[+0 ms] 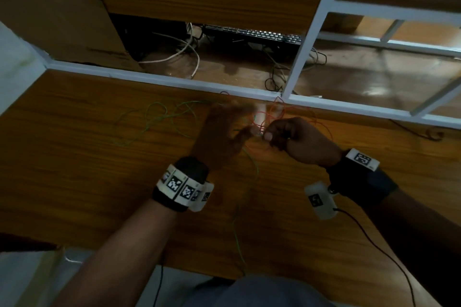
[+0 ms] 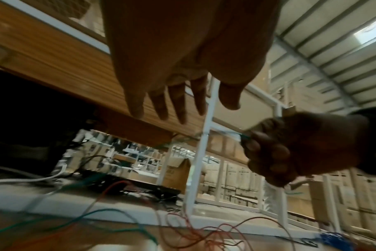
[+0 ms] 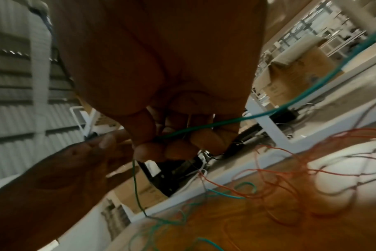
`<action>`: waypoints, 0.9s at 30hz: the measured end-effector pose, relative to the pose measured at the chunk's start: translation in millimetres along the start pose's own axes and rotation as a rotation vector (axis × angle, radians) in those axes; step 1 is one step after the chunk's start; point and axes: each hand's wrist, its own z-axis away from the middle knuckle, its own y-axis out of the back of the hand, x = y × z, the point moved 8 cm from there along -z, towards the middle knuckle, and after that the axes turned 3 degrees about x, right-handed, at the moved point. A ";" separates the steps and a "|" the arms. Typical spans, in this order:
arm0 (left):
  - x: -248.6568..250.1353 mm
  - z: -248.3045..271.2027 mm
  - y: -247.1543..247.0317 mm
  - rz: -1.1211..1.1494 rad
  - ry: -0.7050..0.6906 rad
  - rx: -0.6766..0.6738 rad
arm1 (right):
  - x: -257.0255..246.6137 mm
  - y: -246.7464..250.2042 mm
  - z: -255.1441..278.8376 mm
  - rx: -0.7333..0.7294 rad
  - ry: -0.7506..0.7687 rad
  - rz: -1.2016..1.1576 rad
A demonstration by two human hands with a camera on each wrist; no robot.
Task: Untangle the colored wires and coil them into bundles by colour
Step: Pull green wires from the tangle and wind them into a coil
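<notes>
Thin green wire point(image 1: 154, 117) lies in loose loops on the wooden desk point(image 1: 74, 157), and one strand runs down toward the front edge. A red wire tangle point(image 1: 274, 112) sits by the white rail. My right hand point(image 1: 268, 136) is curled, pinching the green wire point(image 3: 182, 131) between thumb and fingertips point(image 3: 148, 152). Just left of it, my left hand point(image 1: 239, 119) is blurred with its fingers point(image 2: 178, 101) straight and spread, holding nothing. Red wire point(image 3: 290, 178) and green loops point(image 3: 161, 225) lie below both hands.
A white frame rail point(image 1: 174, 80) bounds the desk's far edge, with an upright post point(image 1: 311, 32). Beyond it lie a black keyboard point(image 1: 254, 33), white cables point(image 1: 174, 55) and cardboard point(image 1: 62, 27). A blue wire coil point(image 2: 333, 239) lies at the right.
</notes>
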 end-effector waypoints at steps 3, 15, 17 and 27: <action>14.9 -6.3 -31.1 0.216 0.097 -0.159 | -8.4 33.8 15.2 0.111 0.058 0.031; 6.9 -0.8 -74.5 -0.011 0.198 -0.308 | 176.9 160.3 170.1 0.205 -0.370 0.434; 34.5 -9.0 -96.2 -0.039 0.077 -0.323 | 182.9 149.0 174.2 0.194 -0.420 0.585; 72.3 -18.4 -147.5 0.035 0.080 -0.467 | 91.2 40.7 105.9 0.293 0.043 0.258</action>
